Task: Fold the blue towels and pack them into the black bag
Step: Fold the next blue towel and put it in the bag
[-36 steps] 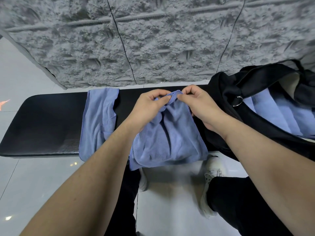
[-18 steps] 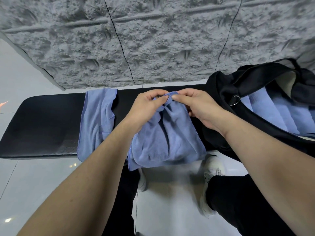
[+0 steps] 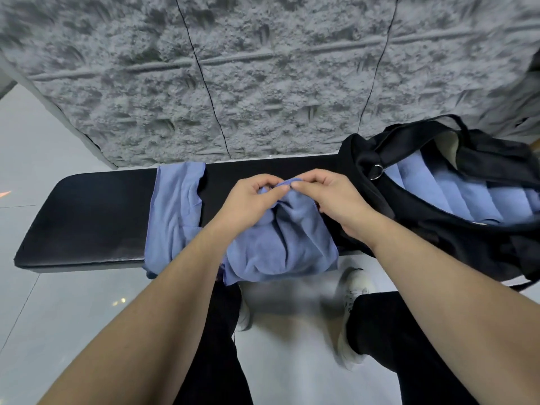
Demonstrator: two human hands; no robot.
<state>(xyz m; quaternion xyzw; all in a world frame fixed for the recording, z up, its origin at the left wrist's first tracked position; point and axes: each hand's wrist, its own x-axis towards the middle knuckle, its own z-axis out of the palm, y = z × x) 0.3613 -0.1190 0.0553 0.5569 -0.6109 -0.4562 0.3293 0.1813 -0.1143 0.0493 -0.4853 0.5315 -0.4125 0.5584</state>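
Both my left hand (image 3: pixel 251 200) and right hand (image 3: pixel 330 197) pinch the blue towel (image 3: pixel 280 244)'s top edge; the bunched folds hide its corners.

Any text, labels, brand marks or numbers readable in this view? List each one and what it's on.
None can be read.
Black bag: no logo or tag shows, only a plain metal ring.
Blue towels, the one in both hands, the one on the bench, those in the bag: no label visible.
Bench, wall, shoe: no writing; the shoe is blurred.
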